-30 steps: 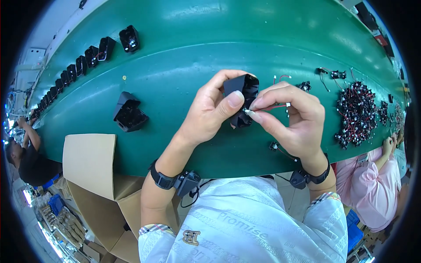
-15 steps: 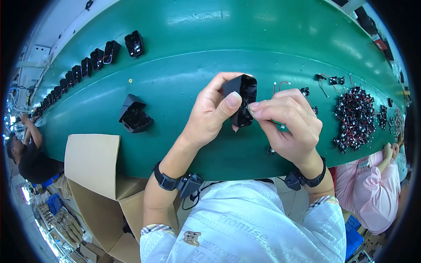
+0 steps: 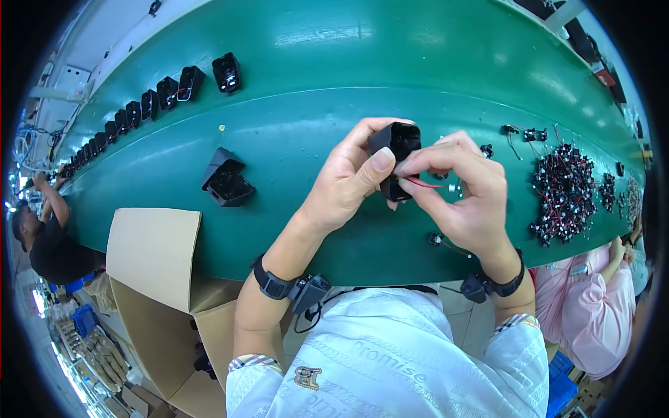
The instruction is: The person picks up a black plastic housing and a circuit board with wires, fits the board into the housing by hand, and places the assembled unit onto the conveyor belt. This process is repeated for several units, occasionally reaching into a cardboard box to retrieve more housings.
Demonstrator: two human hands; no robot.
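My left hand (image 3: 340,177) grips a black plastic housing (image 3: 405,134) above the green table, fingers behind it and thumb across its front. The housing stands on end with its hollow side turned to the right. My right hand (image 3: 474,191) is closed in a pinch at that hollow side. A red wire (image 3: 425,184) shows between its thumb and forefinger; the wire's other end is hidden by the fingers and the housing. Below the right hand, a small black part (image 3: 437,239) with a thin lead lies on the table.
Two black housings (image 3: 226,182) rest together left of my hands. A row of similar housings (image 3: 167,93) runs to the far left. Wired small parts form a pile (image 3: 564,188) at right. An open cardboard box (image 3: 153,334) stands at front left. People (image 3: 59,247) sit at both sides.
The right fingers have shifted at the housing's opening, and a red wire now shows in their pinch. The view has turned slightly, so the table things sit further right.
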